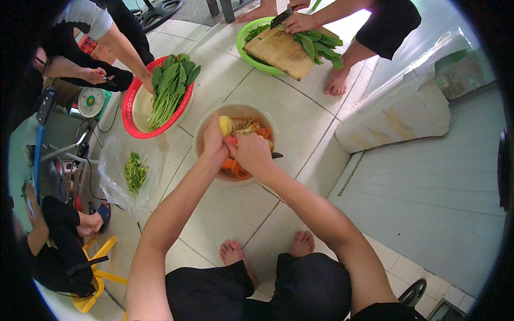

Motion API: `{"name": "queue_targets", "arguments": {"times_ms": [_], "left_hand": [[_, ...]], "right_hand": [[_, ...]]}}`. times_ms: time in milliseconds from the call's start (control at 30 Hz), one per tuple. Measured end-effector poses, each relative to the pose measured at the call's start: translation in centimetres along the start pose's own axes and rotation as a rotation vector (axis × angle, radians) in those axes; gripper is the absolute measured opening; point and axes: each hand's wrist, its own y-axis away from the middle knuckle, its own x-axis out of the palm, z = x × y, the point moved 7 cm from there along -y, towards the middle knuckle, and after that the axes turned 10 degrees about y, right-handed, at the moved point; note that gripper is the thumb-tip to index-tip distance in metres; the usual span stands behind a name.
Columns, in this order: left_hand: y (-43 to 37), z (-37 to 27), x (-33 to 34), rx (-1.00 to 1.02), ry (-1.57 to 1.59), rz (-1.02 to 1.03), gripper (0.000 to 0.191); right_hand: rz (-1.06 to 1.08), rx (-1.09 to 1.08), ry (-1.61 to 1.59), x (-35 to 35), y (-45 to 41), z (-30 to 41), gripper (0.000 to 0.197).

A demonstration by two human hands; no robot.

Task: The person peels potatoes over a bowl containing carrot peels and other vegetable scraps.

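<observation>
In front of me on the tiled floor is a pale round bowl containing orange carrot peelings and lighter vegetable peelings. Above the bowl, my left hand is wrapped around a yellow peeled vegetable, possibly a potato. My right hand meets it, closed on a tool with a reddish part; the working end is hidden by my fingers. A dark tip juts out past the right hand over the bowl's rim; whether it belongs to that tool I cannot tell.
Leafy greens fill part of a red-rimmed basin, with a person's hand inside. Another person cuts greens on a wooden board over a green basket. A plastic bag holds chopped greens. A yellow stool stands at left.
</observation>
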Motion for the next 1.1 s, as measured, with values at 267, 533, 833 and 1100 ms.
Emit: {"name": "queue_targets", "arguments": {"times_ms": [267, 533, 833, 1100], "left_hand": [[0.3, -0.2, 0.1, 0.100, -0.142, 0.150, 0.042], [2.2, -1.7, 1.3, -0.026, -0.287, 0.314, 0.032], [3.1, -1.0, 1.8, 0.103, -0.304, 0.283, 0.035], [2.4, -0.5, 0.4, 0.263, -0.214, 0.159, 0.035]], "right_hand": [[0.131, 0.073, -0.190, -1.8, -0.1, -0.6, 0.052], [0.225, 0.083, -0.246, -1.8, -0.7, -3.5, 0.059], [0.028, 0.019, -0.035, -1.8, -0.6, -3.4, 0.060], [0.044, 0.122, -0.015, -0.7, 0.3, -2.4, 0.051]]}}
